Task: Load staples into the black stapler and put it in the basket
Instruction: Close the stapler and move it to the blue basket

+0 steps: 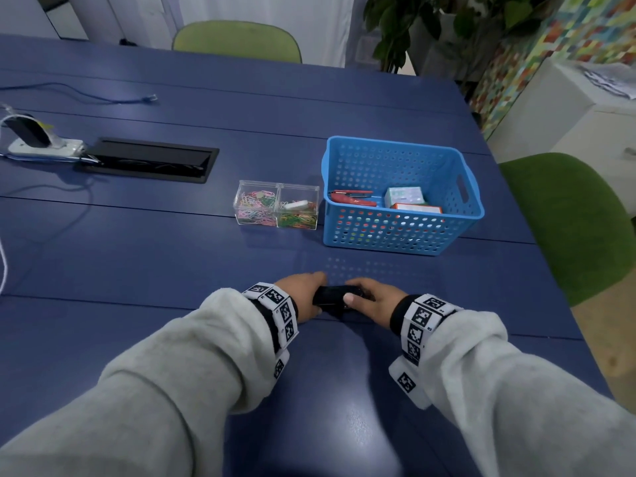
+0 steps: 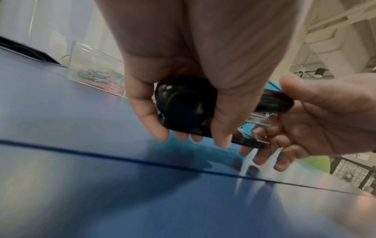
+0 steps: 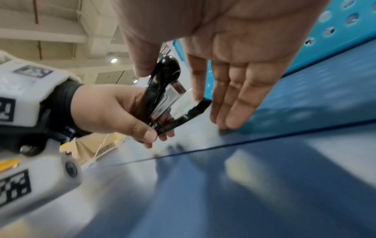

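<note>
Left hand (image 1: 303,297) wrapped round the rear end of the black stapler (image 1: 335,296), thumb on one side and fingers (image 2: 160,133) curled under the base. Right hand (image 1: 373,299) at the front end, thumb on the black top arm and forefinger against the tip of the base, the other fingers (image 3: 240,99) nearly straight and loose beside it. Held between both hands just above the table (image 1: 137,256), near the front edge of the blue top. Slightly parted at the front, with the metal staple channel (image 3: 168,103) showing between top arm and base; whether staples lie in it cannot be told. Beyond the hands, well apart from the stapler, a blue perforated basket (image 1: 402,232) standing on the table, holding a red tool (image 1: 351,197) and two small boxes (image 1: 407,201). Just left of the basket, a clear two-part box (image 1: 277,204) filled with coloured paper clips. Farther left, a black cable hatch (image 1: 148,160) set in the table and a white power strip (image 1: 44,148) with cables. Green chairs (image 1: 564,222) at the far and right sides.
</note>
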